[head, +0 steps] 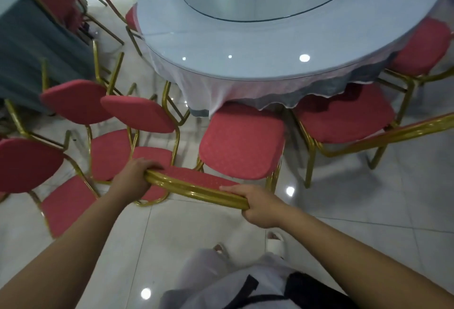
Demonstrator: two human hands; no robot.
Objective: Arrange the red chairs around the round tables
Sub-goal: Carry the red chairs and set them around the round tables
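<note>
The left hand (134,177) and right hand (258,204) are curling around the backrest top of a red chair (242,141) sitting at the round counter's (245,45) near edge, while the right-side chairs (344,117) are seemingly sitting placed and the left cluster (137,113) is probably awaiting arranging.

Both hands grip the gold top rail of a red chair (242,141): the left hand (134,176) at its 9 o'clock end, the right hand (258,206) at 3 o'clock. At 12 o'clock, its seat meets the cloth of the round table (245,45). A glass turntable (270,6) carries something tan, perhaps a basket. More chairs (137,112) crowd at 9 o'clock, and another chair (344,117) is tucked in at 2 o'clock.
</note>
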